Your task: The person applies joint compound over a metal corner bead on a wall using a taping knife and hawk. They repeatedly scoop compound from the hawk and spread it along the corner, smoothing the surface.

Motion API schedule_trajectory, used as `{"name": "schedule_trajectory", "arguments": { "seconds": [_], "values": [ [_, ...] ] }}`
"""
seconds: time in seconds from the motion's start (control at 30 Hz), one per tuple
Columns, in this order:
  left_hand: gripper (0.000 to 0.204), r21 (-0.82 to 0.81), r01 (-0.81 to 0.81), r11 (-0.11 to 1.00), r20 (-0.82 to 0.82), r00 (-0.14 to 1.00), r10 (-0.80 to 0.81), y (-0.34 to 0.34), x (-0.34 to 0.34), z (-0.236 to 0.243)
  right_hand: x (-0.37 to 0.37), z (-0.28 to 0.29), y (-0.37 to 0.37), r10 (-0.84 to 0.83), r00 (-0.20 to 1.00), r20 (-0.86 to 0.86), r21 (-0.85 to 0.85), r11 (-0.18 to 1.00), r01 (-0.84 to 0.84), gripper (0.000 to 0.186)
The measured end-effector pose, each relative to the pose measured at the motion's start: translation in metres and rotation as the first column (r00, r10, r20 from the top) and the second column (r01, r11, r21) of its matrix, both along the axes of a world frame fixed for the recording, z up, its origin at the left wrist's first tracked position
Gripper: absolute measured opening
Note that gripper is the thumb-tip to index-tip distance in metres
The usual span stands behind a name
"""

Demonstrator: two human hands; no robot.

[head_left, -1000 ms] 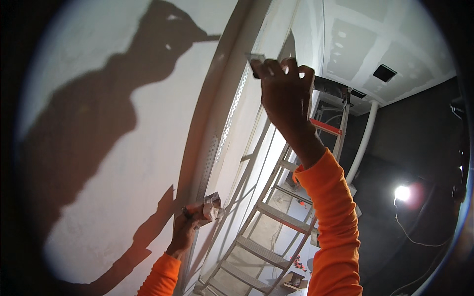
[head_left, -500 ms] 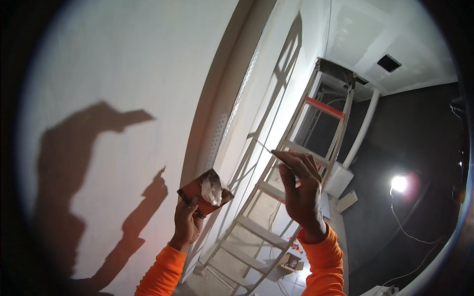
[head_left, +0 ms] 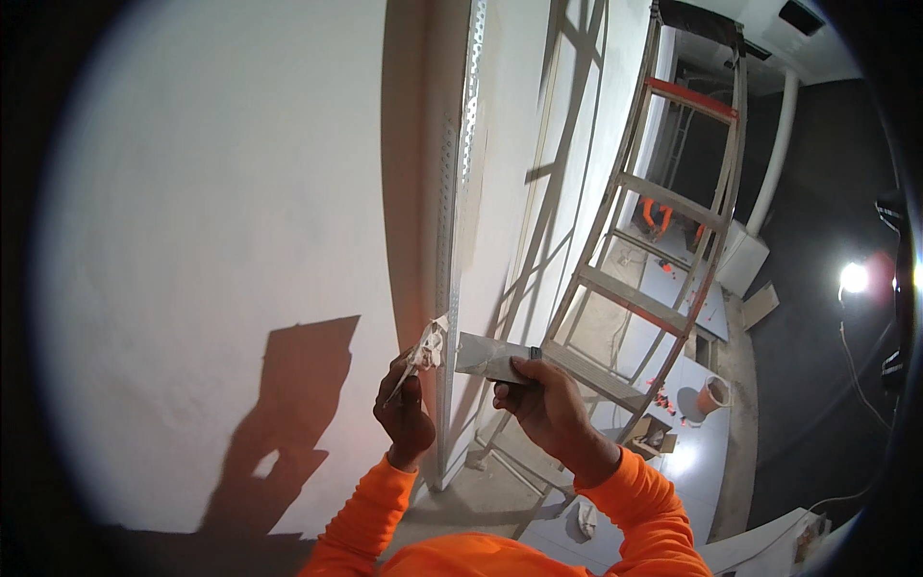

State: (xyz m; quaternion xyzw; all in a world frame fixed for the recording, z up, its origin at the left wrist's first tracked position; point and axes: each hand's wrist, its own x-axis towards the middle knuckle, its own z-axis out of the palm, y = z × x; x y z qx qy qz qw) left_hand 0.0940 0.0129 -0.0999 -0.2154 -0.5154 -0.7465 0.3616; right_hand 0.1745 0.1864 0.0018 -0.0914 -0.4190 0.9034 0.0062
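My left hand (head_left: 408, 415) is closed on a thin flat plate (head_left: 401, 378), seen nearly edge-on. A lump of whitish filler paste (head_left: 429, 344) sits on it, close to the wall's outer corner. My right hand (head_left: 546, 404) grips a putty knife (head_left: 488, 357) by its handle, thumb on top. Its wide grey metal blade points left, its tip beside the perforated metal corner bead (head_left: 447, 226) that runs up the wall edge. Whether the blade touches the bead, I cannot tell.
A tall stepladder (head_left: 636, 190) stands just right of my right hand. Lower right are a bucket (head_left: 713, 394) and an open cardboard box (head_left: 652, 438) on the floor. A bright lamp (head_left: 854, 278) shines at the right, its cable hanging. Orange sleeves (head_left: 657, 216) show beyond the ladder.
My right hand has come down and turned, bringing the putty knife's blade toward the corner bead. My left hand has tilted the plate from face-on to edge-on. The view has shifted downward.
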Motion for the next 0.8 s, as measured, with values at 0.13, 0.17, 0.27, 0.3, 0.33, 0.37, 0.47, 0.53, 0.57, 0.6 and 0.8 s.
{"name": "schedule_trajectory", "arguments": {
  "seconds": [0.13, 0.17, 0.27, 0.3, 0.33, 0.37, 0.47, 0.53, 0.57, 0.6, 0.8],
  "values": [
    [0.057, -0.13, -0.211, 0.969, 0.008, 0.977, 0.213, -0.002, 0.002, -0.01, 0.0, -0.012, -0.008, 0.022, 1.0, -0.018, -0.075, 0.997, -0.023, 0.025],
    [0.054, -0.109, -0.147, 0.983, 0.008, 0.989, 0.149, -0.003, 0.002, -0.013, 0.0, -0.013, -0.009, 0.032, 0.999, -0.042, -0.075, 0.997, -0.035, 0.026],
    [0.049, -0.094, -0.109, 0.99, -0.104, 0.99, 0.099, -0.006, -0.003, -0.021, -0.002, -0.012, -0.009, 0.052, 0.999, -0.012, -0.099, 0.994, -0.053, 0.028],
    [0.046, -0.091, -0.101, 0.991, -0.156, 0.984, 0.086, -0.008, -0.005, -0.023, -0.002, -0.011, -0.01, 0.059, 0.998, 0.001, -0.117, 0.991, -0.059, 0.026],
    [0.044, -0.111, -0.08, 0.991, -0.198, 0.979, 0.057, -0.011, -0.008, -0.024, -0.001, -0.01, -0.012, 0.053, 0.998, 0.018, -0.13, 0.99, -0.05, 0.024],
    [0.043, -0.128, -0.06, 0.99, -0.234, 0.972, 0.029, -0.012, -0.011, -0.026, 0.001, -0.008, -0.014, 0.054, 0.998, 0.034, -0.144, 0.988, -0.049, 0.023],
    [0.02, -0.17, -0.019, 0.985, -0.292, 0.956, -0.032, -0.017, -0.014, -0.029, 0.009, -0.001, -0.021, 0.051, 0.999, 0.002, -0.175, 0.983, -0.05, 0.025],
    [0.019, -0.288, -0.074, 0.955, -0.414, 0.909, -0.054, -0.015, -0.012, -0.031, 0.016, 0.005, -0.021, 0.105, 0.993, -0.049, -0.184, 0.976, -0.112, 0.025],
    [0.019, -0.312, -0.109, 0.944, -0.486, 0.872, -0.06, -0.014, -0.011, -0.033, 0.018, 0.008, -0.019, 0.15, 0.988, -0.038, -0.194, 0.969, -0.155, 0.025],
    [0.026, -0.223, -0.061, 0.973, -0.419, 0.907, -0.039, -0.007, -0.008, -0.035, 0.02, 0.01, -0.014, 0.074, 0.99, -0.122, -0.191, 0.977, -0.097, 0.026],
    [0.056, -0.161, -0.368, 0.916, 0.034, 0.925, 0.378, -0.007, -0.001, -0.035, 0.013, -0.002, 0.008, 0.002, 0.995, -0.097, -0.137, 0.991, -0.015, 0.025]
  ]
}}
